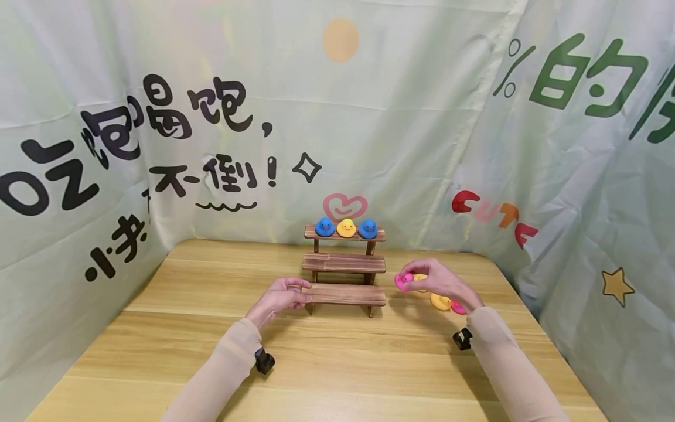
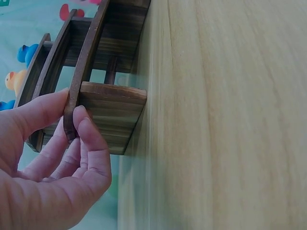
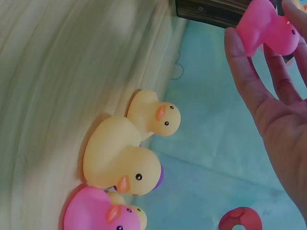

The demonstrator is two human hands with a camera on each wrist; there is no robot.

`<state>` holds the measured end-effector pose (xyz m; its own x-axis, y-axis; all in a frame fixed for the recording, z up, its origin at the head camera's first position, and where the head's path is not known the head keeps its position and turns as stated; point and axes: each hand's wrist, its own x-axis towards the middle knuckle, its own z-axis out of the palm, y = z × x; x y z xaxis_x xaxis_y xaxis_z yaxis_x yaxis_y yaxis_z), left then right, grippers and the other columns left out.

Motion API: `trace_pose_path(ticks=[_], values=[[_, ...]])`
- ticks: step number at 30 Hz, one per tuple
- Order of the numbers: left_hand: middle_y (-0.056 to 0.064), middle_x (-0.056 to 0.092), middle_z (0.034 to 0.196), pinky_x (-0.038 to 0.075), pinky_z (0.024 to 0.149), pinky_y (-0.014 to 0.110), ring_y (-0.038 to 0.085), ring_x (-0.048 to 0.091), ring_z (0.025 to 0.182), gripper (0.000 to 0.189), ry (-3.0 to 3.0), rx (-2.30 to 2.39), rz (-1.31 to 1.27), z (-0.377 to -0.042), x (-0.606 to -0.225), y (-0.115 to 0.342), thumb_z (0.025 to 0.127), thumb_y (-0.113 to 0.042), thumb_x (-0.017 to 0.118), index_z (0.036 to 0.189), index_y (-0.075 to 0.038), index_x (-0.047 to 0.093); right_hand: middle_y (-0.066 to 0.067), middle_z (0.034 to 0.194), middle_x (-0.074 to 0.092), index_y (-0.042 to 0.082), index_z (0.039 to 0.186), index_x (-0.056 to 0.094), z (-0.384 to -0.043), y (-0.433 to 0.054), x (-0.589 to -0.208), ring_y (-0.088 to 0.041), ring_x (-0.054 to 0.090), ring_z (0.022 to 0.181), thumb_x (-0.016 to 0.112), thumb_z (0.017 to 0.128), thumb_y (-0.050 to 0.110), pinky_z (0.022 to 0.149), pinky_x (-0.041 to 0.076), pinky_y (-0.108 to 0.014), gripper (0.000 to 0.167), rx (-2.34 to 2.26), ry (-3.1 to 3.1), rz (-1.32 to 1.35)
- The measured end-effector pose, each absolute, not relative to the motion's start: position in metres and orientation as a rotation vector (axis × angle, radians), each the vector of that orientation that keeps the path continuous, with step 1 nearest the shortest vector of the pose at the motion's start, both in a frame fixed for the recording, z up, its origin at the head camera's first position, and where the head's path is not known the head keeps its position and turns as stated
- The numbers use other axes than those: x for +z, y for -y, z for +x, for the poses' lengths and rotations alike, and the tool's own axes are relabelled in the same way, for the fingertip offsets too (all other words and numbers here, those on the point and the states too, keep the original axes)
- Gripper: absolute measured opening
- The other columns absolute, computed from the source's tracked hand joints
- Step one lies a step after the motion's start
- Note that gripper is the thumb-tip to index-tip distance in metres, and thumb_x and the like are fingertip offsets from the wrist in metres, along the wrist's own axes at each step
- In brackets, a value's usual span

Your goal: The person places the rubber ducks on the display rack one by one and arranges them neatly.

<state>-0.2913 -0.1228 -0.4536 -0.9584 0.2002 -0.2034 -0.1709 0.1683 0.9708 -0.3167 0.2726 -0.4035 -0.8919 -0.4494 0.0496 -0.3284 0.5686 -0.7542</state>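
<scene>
Pink duck [image 3: 261,26] in fingers [image 3: 245,74], shelf [image 1: 345,295] beside, yellow ducks [image 3: 112,155]

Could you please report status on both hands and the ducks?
Left hand pinching end of bottom shelf. Right hand holding pink duck aloft. Yellow duck between two blue ducks, top shelf. No obstruction visible.

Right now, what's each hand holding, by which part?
Left hand pinches the brown wooden stepped shelf by the left end of its bottom tier; right hand holds a pink toy duck by its body.
</scene>
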Motion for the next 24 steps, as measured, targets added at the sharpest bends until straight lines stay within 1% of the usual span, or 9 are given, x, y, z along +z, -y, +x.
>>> trace_pose_path(ticks=[3, 5, 7, 9, 12, 15, 19, 24], values=[[0.004, 0.066, 0.077, 0.053, 0.064, 0.027, 0.014, 0.060, 0.065, 0.036, -2.165, 1.855, 0.031, -0.291, -0.453, 0.123, 0.082, 0.000, 0.074, 0.116, -0.001, 0.065, -0.006, 0.118, 0.068, 0.016, 0.112, 0.071, -0.315, -0.269, -0.403, -0.028, 0.057, 0.117, 0.080, 0.081, 0.032, 0.089, 0.050, -0.035, 0.036, -1.274, -2.644, -0.636], [0.004, 0.066, 0.077, 0.053, 0.065, 0.027, 0.014, 0.060, 0.065, 0.035, -2.166, 1.852, 0.037, -0.291, -0.453, 0.123, 0.082, 0.000, 0.073, 0.116, -0.001, 0.065, -0.007, 0.122, 0.067, 0.016, 0.117, 0.069, -0.314, -0.266, -0.402, -0.031, 0.056, 0.120, 0.080, 0.082, 0.032, 0.090, 0.051, -0.035, 0.041, -1.320, -2.630, -0.586], [0.004, 0.066, 0.077, 0.053, 0.065, 0.027, 0.014, 0.060, 0.065, 0.035, -2.162, 1.856, 0.037, -0.291, -0.453, 0.123, 0.082, 0.000, 0.073, 0.116, -0.001, 0.065, -0.007, 0.124, 0.066, 0.017, 0.120, 0.068, -0.311, -0.263, -0.401, -0.030, 0.056, 0.121, 0.081, 0.080, 0.035, 0.089, 0.053, -0.034, 0.045, -1.375, -2.620, -0.510], [0.004, 0.066, 0.077, 0.053, 0.065, 0.027, 0.015, 0.060, 0.066, 0.036, -2.159, 1.860, 0.040, -0.291, -0.453, 0.123, 0.082, 0.000, 0.073, 0.116, -0.001, 0.065, -0.008, 0.126, 0.065, 0.016, 0.122, 0.067, -0.309, -0.260, -0.399, -0.030, 0.059, 0.119, 0.081, 0.080, 0.036, 0.089, 0.054, -0.035, 0.049, -1.424, -2.604, -0.461], [0.005, 0.066, 0.077, 0.053, 0.064, 0.026, 0.015, 0.060, 0.065, 0.035, -2.153, 1.866, 0.037, -0.292, -0.454, 0.123, 0.082, 0.001, 0.073, 0.116, -0.001, 0.065, -0.010, 0.125, 0.065, 0.014, 0.125, 0.066, -0.307, -0.256, -0.399, -0.027, 0.065, 0.110, 0.081, 0.081, 0.035, 0.088, 0.056, -0.036, 0.051, -1.499, -2.593, -0.446], [0.005, 0.067, 0.077, 0.053, 0.064, 0.026, 0.015, 0.060, 0.065, 0.035, -2.152, 1.864, 0.036, -0.292, -0.454, 0.123, 0.082, 0.000, 0.073, 0.116, -0.001, 0.065, -0.015, 0.125, 0.066, 0.009, 0.128, 0.064, -0.307, -0.253, -0.400, -0.025, 0.067, 0.105, 0.079, 0.083, 0.030, 0.086, 0.057, -0.033, 0.052, -1.558, -2.583, -0.493], [0.005, 0.067, 0.077, 0.053, 0.064, 0.026, 0.015, 0.060, 0.065, 0.036, -2.153, 1.865, 0.033, -0.292, -0.454, 0.123, 0.081, 0.000, 0.074, 0.117, -0.001, 0.065, -0.018, 0.124, 0.066, 0.005, 0.130, 0.062, -0.307, -0.251, -0.403, -0.021, 0.067, 0.104, 0.079, 0.084, 0.025, 0.082, 0.058, -0.027, 0.054, -1.646, -2.559, -0.541], [0.006, 0.067, 0.077, 0.053, 0.064, 0.027, 0.016, 0.061, 0.066, 0.037, -2.159, 1.866, 0.033, -0.292, -0.454, 0.124, 0.081, 0.000, 0.074, 0.116, 0.000, 0.065, -0.017, 0.125, 0.066, 0.006, 0.131, 0.062, -0.306, -0.247, -0.405, -0.013, 0.068, 0.103, 0.079, 0.083, 0.026, 0.082, 0.057, -0.024, 0.054, -1.719, -2.540, -0.548]])
